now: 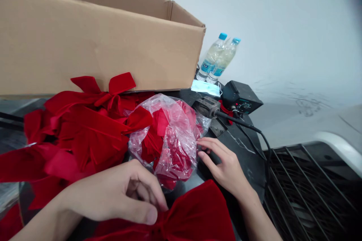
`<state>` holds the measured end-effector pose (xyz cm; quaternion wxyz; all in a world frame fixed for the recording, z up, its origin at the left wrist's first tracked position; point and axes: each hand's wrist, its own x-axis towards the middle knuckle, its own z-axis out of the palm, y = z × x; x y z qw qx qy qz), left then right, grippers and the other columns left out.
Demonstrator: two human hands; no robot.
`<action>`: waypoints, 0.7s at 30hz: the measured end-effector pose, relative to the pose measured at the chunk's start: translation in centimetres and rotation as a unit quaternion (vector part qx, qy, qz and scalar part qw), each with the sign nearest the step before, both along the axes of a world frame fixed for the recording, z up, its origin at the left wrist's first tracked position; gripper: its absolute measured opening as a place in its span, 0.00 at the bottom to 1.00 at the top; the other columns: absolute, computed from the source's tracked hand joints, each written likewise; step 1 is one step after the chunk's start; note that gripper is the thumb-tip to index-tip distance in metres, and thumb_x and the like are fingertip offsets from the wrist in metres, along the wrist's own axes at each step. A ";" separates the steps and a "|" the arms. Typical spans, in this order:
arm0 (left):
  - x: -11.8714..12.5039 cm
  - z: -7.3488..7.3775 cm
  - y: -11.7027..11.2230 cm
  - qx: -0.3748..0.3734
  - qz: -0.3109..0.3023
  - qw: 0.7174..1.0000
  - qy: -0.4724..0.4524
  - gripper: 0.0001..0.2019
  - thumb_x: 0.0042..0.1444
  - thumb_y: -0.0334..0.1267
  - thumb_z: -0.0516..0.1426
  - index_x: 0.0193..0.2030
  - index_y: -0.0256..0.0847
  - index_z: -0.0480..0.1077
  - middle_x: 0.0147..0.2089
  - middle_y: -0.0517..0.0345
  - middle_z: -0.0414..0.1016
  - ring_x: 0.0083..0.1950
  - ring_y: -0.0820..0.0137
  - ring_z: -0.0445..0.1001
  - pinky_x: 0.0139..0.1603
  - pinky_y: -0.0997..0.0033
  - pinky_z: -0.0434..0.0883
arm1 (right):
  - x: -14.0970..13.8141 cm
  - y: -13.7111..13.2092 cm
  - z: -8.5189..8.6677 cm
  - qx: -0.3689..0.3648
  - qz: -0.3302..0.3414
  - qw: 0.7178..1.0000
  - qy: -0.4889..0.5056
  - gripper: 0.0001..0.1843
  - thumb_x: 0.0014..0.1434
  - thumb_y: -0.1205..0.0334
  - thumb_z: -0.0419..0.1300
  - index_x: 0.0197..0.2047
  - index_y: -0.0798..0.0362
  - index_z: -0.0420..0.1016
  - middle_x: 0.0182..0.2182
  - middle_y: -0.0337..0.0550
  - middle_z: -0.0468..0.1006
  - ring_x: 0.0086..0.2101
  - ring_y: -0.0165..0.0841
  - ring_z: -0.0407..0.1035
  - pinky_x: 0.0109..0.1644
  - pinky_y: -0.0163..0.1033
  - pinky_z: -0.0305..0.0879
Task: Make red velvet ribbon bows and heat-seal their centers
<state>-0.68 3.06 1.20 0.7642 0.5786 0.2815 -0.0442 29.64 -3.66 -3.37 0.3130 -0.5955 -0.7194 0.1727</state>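
My left hand (124, 192) is at the lower middle, its fingers curled and its thumb at the knot of a large red velvet bow (200, 214). That bow lies at the bottom edge and is partly cut off. To the right, my right hand (223, 162) has its fingers apart, the fingertips at the right side of a clear plastic bag (178, 139). Inside the bag are several red bows, with one red loop (140, 120) sticking out. What lies under my right palm is hidden.
A heap of red bows (93, 131) lies left, before a big open cardboard box (107, 41). Behind stand two water bottles (216, 62), a blue face mask (206, 87) and a black control box (241, 98) with cables. A black fan grille (305, 192) is at right.
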 end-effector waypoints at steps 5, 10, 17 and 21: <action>-0.1 0.0 -0.2 0.010 0.013 1.000 -0.006 0.21 0.50 0.56 0.69 0.43 0.43 0.84 0.34 0.53 0.82 0.35 0.70 0.75 0.33 0.76 0.69 | 0.1 0.0 0.0 0.017 -0.011 1.000 0.014 0.12 0.69 0.62 0.59 0.54 0.48 0.77 0.51 0.48 0.78 0.43 0.34 0.75 0.48 0.40 0.74; -0.1 0.1 -0.1 0.017 0.010 1.000 -0.001 0.21 0.49 0.56 0.69 0.43 0.42 0.84 0.35 0.53 0.82 0.35 0.70 0.75 0.33 0.76 0.69 | 0.2 0.1 -0.3 0.028 -0.020 0.999 0.011 0.13 0.69 0.61 0.60 0.56 0.47 0.77 0.55 0.49 0.78 0.47 0.37 0.76 0.48 0.41 0.75; -0.1 0.3 0.0 0.027 -0.002 1.000 0.009 0.22 0.50 0.57 0.68 0.44 0.43 0.84 0.35 0.52 0.83 0.36 0.69 0.76 0.35 0.75 0.69 | 0.3 0.1 -0.4 0.010 -0.011 1.000 -0.001 0.16 0.69 0.61 0.60 0.58 0.46 0.76 0.59 0.46 0.78 0.55 0.38 0.74 0.53 0.43 0.74; -0.2 0.4 0.0 0.027 -0.006 1.000 0.010 0.24 0.50 0.59 0.68 0.45 0.42 0.84 0.36 0.51 0.83 0.37 0.68 0.76 0.36 0.75 0.69 | 0.2 0.1 -0.3 -0.012 -0.007 1.000 -0.006 0.15 0.69 0.59 0.59 0.58 0.47 0.76 0.56 0.46 0.80 0.50 0.37 0.76 0.51 0.42 0.74</action>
